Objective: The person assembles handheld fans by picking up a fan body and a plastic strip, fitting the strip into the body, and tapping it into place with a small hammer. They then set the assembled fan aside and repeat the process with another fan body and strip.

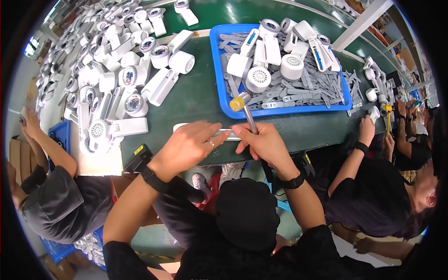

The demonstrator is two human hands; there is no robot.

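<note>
My left hand (pixel 189 142) lies closed over a long white handle piece (pixel 178 126) at the table's front edge. Its far left end sticks out past my knuckles, and the rest is mostly hidden under the hand. A hammer (pixel 250 120) with a metal shaft and a yellow, see-through face is gripped in my right hand (pixel 262 144), head pointing up and away. The right thumb and fingers also touch the right end of the white piece, where a narrow grey strip (pixel 229 134) shows.
Beyond my hands a blue tray (pixel 289 112) holds many flat grey strips (pixel 284 95) and several white handheld fan bodies (pixel 258 79). More white fan bodies (pixel 135 105) are heaped at left. Co-workers sit close on both sides; a hand (pixel 367 128) on the right holds a white part.
</note>
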